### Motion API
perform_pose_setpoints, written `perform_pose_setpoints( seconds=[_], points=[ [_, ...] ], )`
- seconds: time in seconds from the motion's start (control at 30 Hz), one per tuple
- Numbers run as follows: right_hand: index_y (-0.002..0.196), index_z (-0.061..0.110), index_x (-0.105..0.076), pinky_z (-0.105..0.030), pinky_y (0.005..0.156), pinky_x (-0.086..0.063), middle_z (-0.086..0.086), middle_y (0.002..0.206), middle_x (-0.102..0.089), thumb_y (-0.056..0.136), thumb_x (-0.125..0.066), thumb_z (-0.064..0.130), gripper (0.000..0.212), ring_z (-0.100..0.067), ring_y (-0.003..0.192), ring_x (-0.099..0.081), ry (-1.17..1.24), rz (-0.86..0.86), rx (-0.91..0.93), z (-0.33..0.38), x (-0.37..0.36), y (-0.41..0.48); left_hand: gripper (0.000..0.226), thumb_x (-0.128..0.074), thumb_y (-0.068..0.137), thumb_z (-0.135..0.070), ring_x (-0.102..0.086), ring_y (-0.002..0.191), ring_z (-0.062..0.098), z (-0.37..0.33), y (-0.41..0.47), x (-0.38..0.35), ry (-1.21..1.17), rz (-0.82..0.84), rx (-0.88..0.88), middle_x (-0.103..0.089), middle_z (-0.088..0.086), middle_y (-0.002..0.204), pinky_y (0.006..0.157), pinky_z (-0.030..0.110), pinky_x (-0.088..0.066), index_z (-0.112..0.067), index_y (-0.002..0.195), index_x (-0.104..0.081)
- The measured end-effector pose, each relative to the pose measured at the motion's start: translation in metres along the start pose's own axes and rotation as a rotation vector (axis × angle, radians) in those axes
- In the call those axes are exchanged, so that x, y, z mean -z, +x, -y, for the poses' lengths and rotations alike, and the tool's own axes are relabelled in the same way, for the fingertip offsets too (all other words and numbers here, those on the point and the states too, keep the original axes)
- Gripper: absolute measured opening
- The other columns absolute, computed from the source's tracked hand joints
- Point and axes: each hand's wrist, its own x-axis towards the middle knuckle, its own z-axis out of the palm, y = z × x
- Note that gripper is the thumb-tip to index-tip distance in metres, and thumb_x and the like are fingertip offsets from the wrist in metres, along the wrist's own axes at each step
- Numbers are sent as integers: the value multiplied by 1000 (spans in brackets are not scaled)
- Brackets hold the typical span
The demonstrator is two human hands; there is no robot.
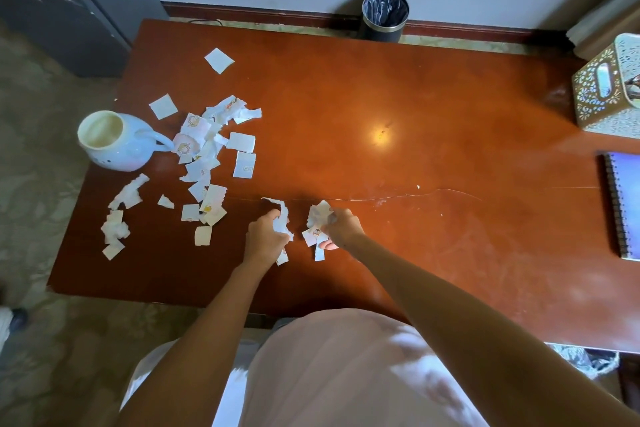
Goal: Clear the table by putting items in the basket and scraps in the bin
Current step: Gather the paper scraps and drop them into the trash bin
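Your pale shirt (329, 374) and both forearms fill the foreground. Your left grip (265, 236) curls round a torn paper strip (283, 215); your right grip (343, 229) clutches a bunch of scraps (317, 222), both over the counter (433, 107). Loose scraps (204, 156) lie farther left, beside a mug (110, 140). The bin (384, 15) stands on the floor beyond the counter's far edge.

No legible text, labels or numbers; orange printed marks on torn paper scraps (192, 125) blurred, too small to read.
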Motion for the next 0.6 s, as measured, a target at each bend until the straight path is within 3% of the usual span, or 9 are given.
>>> perform_pose_setpoints(
  seconds=[0.1, 0.2, 0.3, 0.37, 0.47, 0.53, 0.6],
  points=[
    [117, 6, -50, -28, 73, -56, -14, 103, -58, 95, -43, 2, 24, -27, 68, -68, 8, 9, 6, 0, 4, -3, 41, -64, 84, -12, -64, 99, 26, -4, 0, 2, -70, 30, 27, -64, 12, 115, 51, 16, -41, -5, 124, -58],
    [92, 8, -49, -28, 69, -56, -9, 80, -58, 93, -40, -1, 12, -32, 72, -69, 41, -32, -1, 0, 14, -6, 4, -64, 83, -11, -59, 79, 22, -13, 1, 7, -150, 43, 5, -59, 2, 76, 50, 20, -39, -10, 87, -64],
    [68, 12, -44, -26, 62, -55, -10, 71, -58, 90, -38, -5, 28, -22, 57, -62, 116, -91, 3, 0, 34, -7, 7, -66, 83, -17, -56, 79, 19, -34, 3, 9, -200, 52, -32, -56, 2, 79, 53, 21, -40, -12, 84, -62],
    [71, 10, -45, -28, 59, -54, -11, 66, -56, 88, -37, -8, 26, -22, 53, -60, 204, -144, 24, 0, 52, -8, 7, -67, 83, -19, -55, 78, 18, -56, 2, 7, -258, 61, -53, -55, -2, 74, 58, 22, -42, -15, 83, -61],
    [98, 10, -46, -25, 49, -55, -11, 74, -58, 88, -40, -7, 21, -16, 43, -59, 342, -260, 54, -5, 87, -15, 3, -65, 82, -19, -55, 67, 15, -97, -4, -2, -302, 82, -136, -54, -8, 65, 53, 20, -40, -17, 79, -65],
    [98, 8, -44, -24, 44, -53, -7, 70, -58, 87, -43, -6, 18, -14, 44, -59, 409, -345, 72, -16, 116, -24, 4, -65, 83, -19, -51, 62, 9, -126, -12, -11, -318, 117, -204, -54, -9, 65, 54, 19, -40, -18, 79, -65],
    [98, 6, -46, -27, 49, -52, -8, 71, -57, 87, -44, -5, 16, -19, 50, -59, 492, -423, 84, -32, 147, -37, 7, -65, 83, -16, -51, 62, 8, -159, -22, -24, -351, 158, -254, -54, -8, 65, 55, 19, -41, -18, 76, -65]
  ],
)
